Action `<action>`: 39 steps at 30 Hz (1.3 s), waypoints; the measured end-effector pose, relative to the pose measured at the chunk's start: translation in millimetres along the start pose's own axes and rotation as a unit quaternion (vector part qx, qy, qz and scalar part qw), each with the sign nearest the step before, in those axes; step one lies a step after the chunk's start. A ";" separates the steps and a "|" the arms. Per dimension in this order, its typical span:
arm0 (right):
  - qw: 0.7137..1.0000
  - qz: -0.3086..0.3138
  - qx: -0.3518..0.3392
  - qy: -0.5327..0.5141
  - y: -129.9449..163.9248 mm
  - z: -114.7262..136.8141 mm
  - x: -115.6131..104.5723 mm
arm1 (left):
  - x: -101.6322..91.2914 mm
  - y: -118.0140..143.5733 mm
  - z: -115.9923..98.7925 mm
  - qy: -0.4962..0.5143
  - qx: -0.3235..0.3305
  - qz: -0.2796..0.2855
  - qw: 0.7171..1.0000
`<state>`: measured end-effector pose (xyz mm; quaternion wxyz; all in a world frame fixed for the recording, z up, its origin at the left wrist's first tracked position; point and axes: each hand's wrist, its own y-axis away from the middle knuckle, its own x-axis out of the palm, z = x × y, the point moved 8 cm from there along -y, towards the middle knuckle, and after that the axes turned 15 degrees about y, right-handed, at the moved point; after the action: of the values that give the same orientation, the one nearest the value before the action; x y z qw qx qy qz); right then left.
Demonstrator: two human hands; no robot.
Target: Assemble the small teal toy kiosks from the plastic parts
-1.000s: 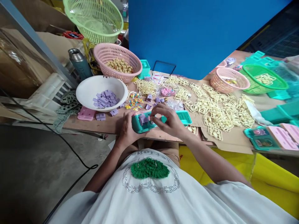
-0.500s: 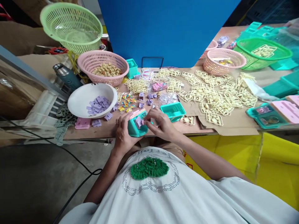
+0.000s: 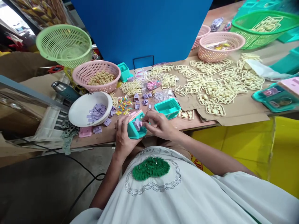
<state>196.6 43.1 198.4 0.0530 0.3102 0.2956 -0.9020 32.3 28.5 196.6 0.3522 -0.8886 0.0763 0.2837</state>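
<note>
Teal box (image 3: 133, 133) clasped in left grip (image 3: 123, 135); right grip (image 3: 160, 125) at box's open side, pinching pink piece (image 3: 141, 123).

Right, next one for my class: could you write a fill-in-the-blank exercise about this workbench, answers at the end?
1. While the right hand is at its open side, the teal case is held by the ____ hand.
2. The pieces in the white bowl are coloured ____.
3. The tall panel at the back is coloured ____.

Missing words: left; purple; blue.
</note>
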 end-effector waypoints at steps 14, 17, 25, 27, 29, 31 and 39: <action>0.999 -0.018 -0.022 0.034 2.8 -2.6 -1.5 | 3.0 -1.5 -3.4 -0.019 0.007 0.012 1.000; 0.998 -0.017 -0.032 0.047 2.1 -0.1 -1.8 | 3.4 -1.5 -3.0 -0.018 0.007 0.012 1.000; 0.994 0.008 -0.046 0.099 0.3 15.1 -1.0 | 3.8 -1.0 -6.4 -0.017 0.020 0.008 1.000; 0.993 0.015 -0.044 0.109 -0.4 19.9 -0.7 | 4.1 -1.2 -7.3 -0.016 0.024 0.008 1.000; 0.992 0.026 -0.040 0.116 -2.2 22.2 -0.7 | 4.5 -1.2 -7.5 -0.013 0.025 0.009 1.000; 0.992 0.044 -0.034 0.113 -4.7 21.0 -0.5 | 4.5 -0.9 -7.6 -0.011 0.024 0.008 1.000; 0.988 0.069 -0.064 0.126 -5.4 28.9 0.8 | 5.4 1.3 -12.8 -0.015 0.032 0.003 0.999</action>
<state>179.2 31.3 218.9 0.0975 0.4370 0.3344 -0.8293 42.1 19.3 200.3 0.3810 -0.8722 0.0826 0.2956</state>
